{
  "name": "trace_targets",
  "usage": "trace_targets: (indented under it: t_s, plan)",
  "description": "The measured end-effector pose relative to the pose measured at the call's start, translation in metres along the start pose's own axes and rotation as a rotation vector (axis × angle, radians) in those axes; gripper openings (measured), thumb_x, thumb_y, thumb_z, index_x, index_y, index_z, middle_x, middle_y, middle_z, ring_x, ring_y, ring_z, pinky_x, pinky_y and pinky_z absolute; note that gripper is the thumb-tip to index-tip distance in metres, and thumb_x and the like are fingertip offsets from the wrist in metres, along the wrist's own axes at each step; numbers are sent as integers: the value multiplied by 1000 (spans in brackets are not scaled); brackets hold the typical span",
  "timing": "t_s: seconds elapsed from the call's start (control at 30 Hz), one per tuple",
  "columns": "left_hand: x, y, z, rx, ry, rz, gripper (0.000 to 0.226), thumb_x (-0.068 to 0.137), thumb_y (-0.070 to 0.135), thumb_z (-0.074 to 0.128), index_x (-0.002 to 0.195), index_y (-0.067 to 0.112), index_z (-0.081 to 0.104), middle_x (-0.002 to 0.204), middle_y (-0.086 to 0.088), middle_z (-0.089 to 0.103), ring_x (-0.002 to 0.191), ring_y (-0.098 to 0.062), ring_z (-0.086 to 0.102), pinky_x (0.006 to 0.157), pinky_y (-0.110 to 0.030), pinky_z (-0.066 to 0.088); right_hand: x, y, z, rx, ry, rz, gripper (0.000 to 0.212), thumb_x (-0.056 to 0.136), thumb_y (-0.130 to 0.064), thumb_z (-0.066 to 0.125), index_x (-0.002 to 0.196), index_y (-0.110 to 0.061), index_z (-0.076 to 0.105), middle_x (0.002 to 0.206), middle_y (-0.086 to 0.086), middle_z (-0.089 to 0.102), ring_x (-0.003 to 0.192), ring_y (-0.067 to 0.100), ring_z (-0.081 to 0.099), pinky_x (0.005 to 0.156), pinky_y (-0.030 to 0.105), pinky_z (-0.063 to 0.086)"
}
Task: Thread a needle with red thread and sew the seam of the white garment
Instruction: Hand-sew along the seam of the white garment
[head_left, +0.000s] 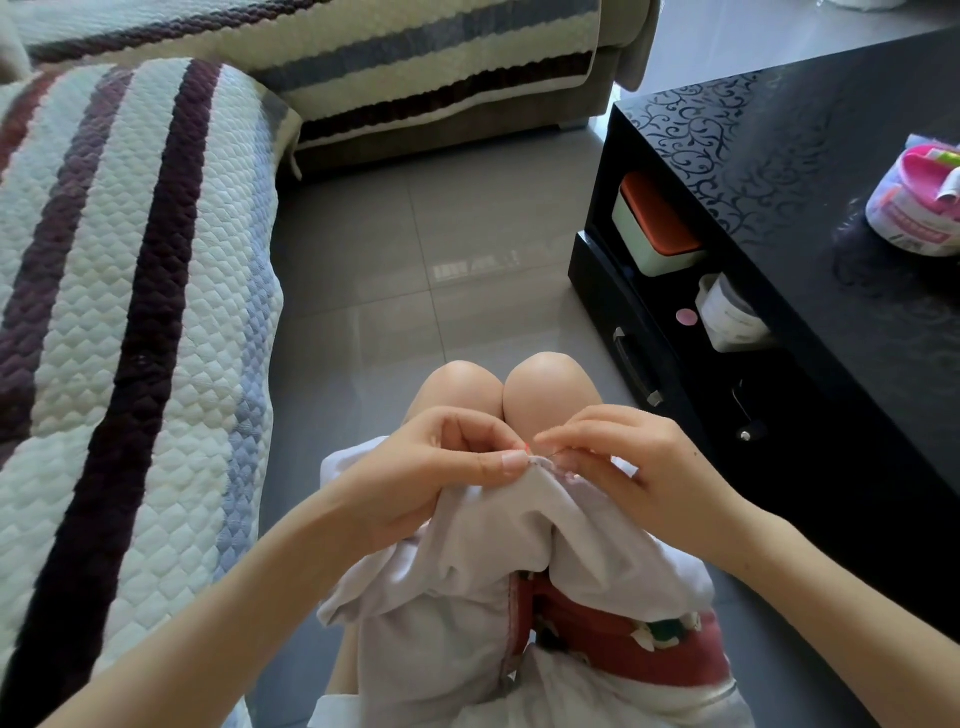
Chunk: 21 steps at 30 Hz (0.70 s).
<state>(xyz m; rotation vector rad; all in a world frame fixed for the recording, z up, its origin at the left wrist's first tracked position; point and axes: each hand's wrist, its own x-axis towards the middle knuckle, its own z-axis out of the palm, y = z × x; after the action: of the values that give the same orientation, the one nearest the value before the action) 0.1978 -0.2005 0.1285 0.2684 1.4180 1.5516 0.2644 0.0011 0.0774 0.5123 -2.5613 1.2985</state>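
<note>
On my lap, the white garment (519, 525) is bunched, seam edge (536, 463) lifted near the knees. My left hand (447, 467) pinches that edge. My right hand (623, 462) pinches the needle (551, 455) just beside it; the shaft seems to lie crosswise, pointing leftward.

The left forearm (234, 597) and right forearm (810, 587) are bare along all that shows, and both knees (550, 374) are bare too. The left hand (447, 478) and right hand (623, 457) have plain nails, the left thumbnail (511, 461) pale-tipped.
</note>
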Motion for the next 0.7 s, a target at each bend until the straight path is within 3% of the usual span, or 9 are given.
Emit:
trace_targets:
  t_s: [0.13, 0.23, 0.4, 0.47, 0.6, 0.7]
  plan:
    - [1, -1, 1, 40, 36, 26, 8, 76, 13, 68, 71, 14, 74, 75, -5, 69, 72, -12, 63, 69, -21, 51, -5, 3, -1, -167, 65, -104, 30, 97, -19, 47, 90, 0, 69, 84, 1, 69, 75, 13, 61, 70, 26, 49]
    - [0, -2, 6, 95, 75, 111, 0, 74, 10, 76, 75, 10, 76, 80, -9, 72, 78, -15, 65, 74, -22, 53, -6, 0, 0, -107, 18, -131, 40, 101, -26, 40, 92, -1, 70, 84, 0, 69, 73, 13, 61, 68, 25, 50]
    - [-2, -5, 14, 96, 148, 212, 6, 72, 8, 70, 73, 6, 75, 76, -8, 73, 74, -12, 68, 70, -18, 52, -1, -13, 4, -22, 14, -153, 26, 93, -8, 46, 90, 3, 69, 73, -1, 63, 68, 3, 53, 67, 12, 43]
    - [0, -7, 15, 47, 190, 230, 7, 71, 9, 69, 70, 9, 76, 74, -6, 73, 71, -11, 68, 68, -18, 52, 0, -16, 6, 18, 16, -114, 24, 91, -9, 47, 94, 0, 69, 78, -2, 66, 73, -3, 55, 72, 9, 45]
    - [7, -13, 15, -19, 312, 213, 7, 67, 14, 68, 64, 11, 74, 69, -4, 72, 66, -9, 66, 65, -17, 52, -4, -17, 5, 46, 42, 81, 29, 90, -31, 48, 118, -27, 52, 102, -9, 71, 92, 8, 69, 73, 35, 56]
    - [12, -17, 14, -74, 343, 183, 9, 67, 15, 67, 65, 8, 72, 72, -7, 73, 69, -12, 68, 68, -19, 54, -3, -22, 5, -112, 212, -60, 23, 90, -22, 54, 111, -17, 61, 104, -5, 70, 92, 16, 68, 71, 39, 54]
